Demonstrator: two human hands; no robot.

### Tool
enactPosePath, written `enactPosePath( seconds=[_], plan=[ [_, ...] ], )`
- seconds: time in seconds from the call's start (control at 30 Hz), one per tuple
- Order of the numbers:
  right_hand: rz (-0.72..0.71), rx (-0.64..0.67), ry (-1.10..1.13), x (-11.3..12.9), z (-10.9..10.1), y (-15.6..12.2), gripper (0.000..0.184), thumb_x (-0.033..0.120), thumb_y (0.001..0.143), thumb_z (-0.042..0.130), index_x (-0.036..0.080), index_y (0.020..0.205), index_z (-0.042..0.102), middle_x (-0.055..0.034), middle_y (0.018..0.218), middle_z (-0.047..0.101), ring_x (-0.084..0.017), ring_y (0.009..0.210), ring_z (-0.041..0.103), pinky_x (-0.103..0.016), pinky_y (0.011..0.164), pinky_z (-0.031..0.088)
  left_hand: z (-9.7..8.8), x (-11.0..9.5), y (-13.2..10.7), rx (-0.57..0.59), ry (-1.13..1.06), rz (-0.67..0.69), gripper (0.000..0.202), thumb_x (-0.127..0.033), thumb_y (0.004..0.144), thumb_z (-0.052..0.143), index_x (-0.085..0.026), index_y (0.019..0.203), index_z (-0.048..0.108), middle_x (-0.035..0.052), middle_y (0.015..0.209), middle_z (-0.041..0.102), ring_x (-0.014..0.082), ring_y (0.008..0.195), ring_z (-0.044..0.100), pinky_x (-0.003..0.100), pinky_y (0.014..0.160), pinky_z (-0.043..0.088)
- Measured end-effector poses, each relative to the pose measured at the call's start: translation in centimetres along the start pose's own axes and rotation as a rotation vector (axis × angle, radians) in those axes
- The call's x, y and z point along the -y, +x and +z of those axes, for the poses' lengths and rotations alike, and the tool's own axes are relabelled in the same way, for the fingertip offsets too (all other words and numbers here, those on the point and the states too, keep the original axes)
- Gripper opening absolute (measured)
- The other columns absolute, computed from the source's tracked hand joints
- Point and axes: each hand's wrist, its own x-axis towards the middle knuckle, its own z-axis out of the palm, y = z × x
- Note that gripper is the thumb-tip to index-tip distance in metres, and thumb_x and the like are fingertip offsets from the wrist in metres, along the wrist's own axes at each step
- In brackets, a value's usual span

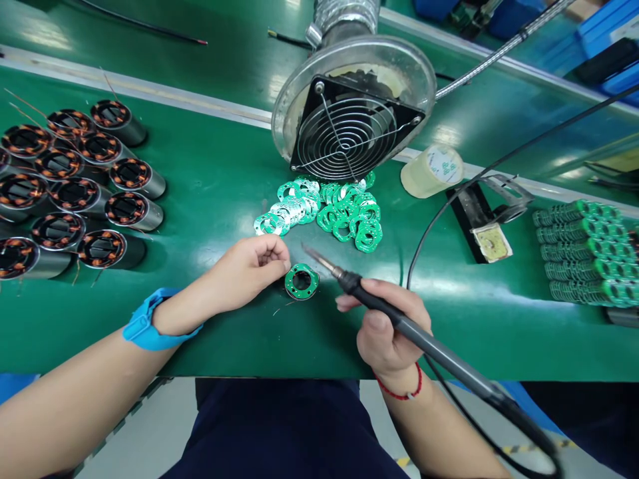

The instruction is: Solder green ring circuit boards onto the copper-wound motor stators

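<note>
My right hand (392,326) is wrapped round the handle of a soldering iron (424,339), whose tip points up and left, above a motor stator with a green ring-shaped circuit board (302,281) on top. Close to the left edge of that board is my left hand (259,266), its fingers curled in a pinch; what they hold, if anything, is hidden. Thin wire ends lie on the green mat beside the stator. Just beyond are two loose heaps of ring boards (344,209).
Several wound stators (74,193) stand at the left. A fume extractor fan (344,133) hangs over the far side. To the right are a tape roll (432,171), an iron stand with a sponge (492,243) and stacked ring boards (589,253). The iron's cable (449,199) crosses the bench.
</note>
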Motion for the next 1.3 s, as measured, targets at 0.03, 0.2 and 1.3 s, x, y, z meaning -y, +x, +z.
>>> enactPosePath(
  seconds=[0.03, 0.2, 1.3],
  plan=[
    [-0.018, -0.011, 0.013, 0.1, 0.2, 0.3, 0.03, 0.04, 0.103, 0.044, 0.028, 0.127, 0.056, -0.0029, 0.087, 0.077, -0.02, 0.068, 0.075, -0.038, 0.065, 0.061, 0.0, 0.0, 0.0, 0.003, -0.001, 0.003, 0.011, -0.029, 0.07, 0.054, -0.018, 0.069, 0.054, -0.0044, 0.058, 0.051, 0.0099, 0.054, 0.043, 0.023, 0.051, 0.034],
    [-0.092, 0.262, -0.165, 1.0, 1.2, 1.9, 0.04, 0.019, 0.096, 0.055, 0.026, 0.135, 0.051, -0.0092, 0.124, 0.072, -0.026, 0.113, 0.068, -0.045, 0.092, 0.057, 0.1, 0.1, 0.1, 0.015, -0.014, 0.038, 0.008, -0.026, 0.071, 0.054, -0.018, 0.07, 0.054, -0.0057, 0.058, 0.049, 0.0086, 0.053, 0.041, 0.022, 0.051, 0.033],
    [-0.249, 0.138, -0.178, 0.6, 1.0, 1.7, 0.04, 0.018, 0.097, 0.053, 0.024, 0.137, 0.05, -0.006, 0.101, 0.079, -0.022, 0.091, 0.075, -0.041, 0.083, 0.059, 0.6, 0.1, -0.3, 0.027, -0.107, -0.066, 0.01, -0.028, 0.07, 0.057, -0.018, 0.071, 0.057, -0.005, 0.06, 0.056, 0.009, 0.053, 0.051, 0.023, 0.053, 0.04]
  ],
)
